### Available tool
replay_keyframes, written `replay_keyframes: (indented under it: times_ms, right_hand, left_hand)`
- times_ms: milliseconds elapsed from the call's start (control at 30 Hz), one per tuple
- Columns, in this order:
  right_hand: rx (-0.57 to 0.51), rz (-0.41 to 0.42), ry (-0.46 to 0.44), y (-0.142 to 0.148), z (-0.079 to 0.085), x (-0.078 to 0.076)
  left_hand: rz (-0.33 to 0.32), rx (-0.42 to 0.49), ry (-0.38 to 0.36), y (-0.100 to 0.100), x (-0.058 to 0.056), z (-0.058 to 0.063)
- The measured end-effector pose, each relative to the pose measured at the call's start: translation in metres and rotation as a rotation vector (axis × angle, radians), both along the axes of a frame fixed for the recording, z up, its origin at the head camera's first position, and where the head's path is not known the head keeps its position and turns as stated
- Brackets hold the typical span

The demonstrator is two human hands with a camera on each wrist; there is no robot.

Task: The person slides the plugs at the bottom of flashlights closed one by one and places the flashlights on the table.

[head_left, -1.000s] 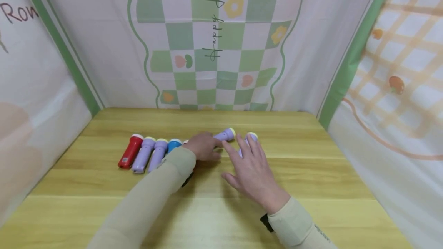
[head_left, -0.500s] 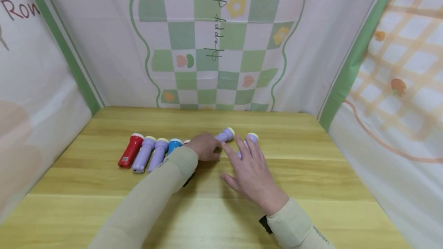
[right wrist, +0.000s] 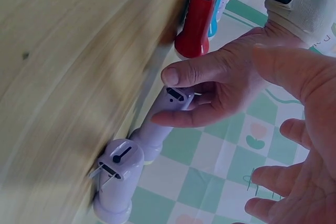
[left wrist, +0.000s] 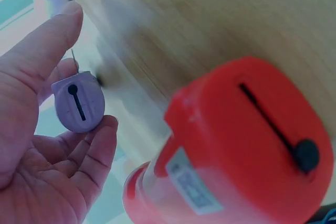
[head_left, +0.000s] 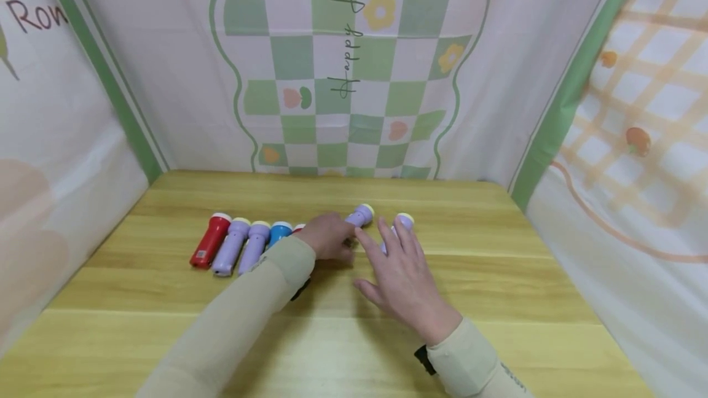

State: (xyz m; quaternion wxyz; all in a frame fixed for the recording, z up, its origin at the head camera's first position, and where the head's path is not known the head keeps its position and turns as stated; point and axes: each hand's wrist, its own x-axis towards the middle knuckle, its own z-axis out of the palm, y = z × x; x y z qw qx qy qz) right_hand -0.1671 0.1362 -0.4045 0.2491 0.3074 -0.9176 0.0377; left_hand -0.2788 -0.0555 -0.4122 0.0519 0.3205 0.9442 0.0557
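Observation:
My left hand (head_left: pixel 327 236) holds the tail end of a purple flashlight (head_left: pixel 362 215) that lies slanted on the table. In the left wrist view the thumb and fingers stand around that flashlight (left wrist: pixel 79 103). The right wrist view shows the thumb and a finger on either side of it (right wrist: pixel 160 111). My right hand (head_left: pixel 408 281), fingers spread and fairly straight, hovers by a second purple flashlight (head_left: pixel 405 222), which it partly hides. A gap shows between those fingers and this flashlight (right wrist: pixel 119 174) in the right wrist view.
Left of my left hand runs a row of flashlights: a red one (head_left: pixel 211 239), two purple ones (head_left: pixel 231 247), a blue one (head_left: pixel 280 231) and another red one (right wrist: pixel 197 22), mostly hidden by the hand. Printed cloth (head_left: pixel 365 66) encloses the wooden table (head_left: pixel 354 349) behind and at both sides.
The fingers of my left hand have shifted slightly at the purple flashlight. My right hand stays almost in place, and the row of flashlights has not moved.

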Motion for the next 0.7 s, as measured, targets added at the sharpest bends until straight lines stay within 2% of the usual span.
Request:
replay_keyframes:
  times_ms: [300, 700]
  right_hand:
    - [-0.003, -0.020, -0.006, 0.000, 0.002, 0.000]
    - [-0.009, -0.019, -0.017, 0.000, 0.007, 0.000]
  left_hand:
    - [-0.013, 0.000, 0.087, -0.003, 0.009, 0.007]
    - [-0.030, 0.169, 0.200, -0.014, 0.015, 0.005]
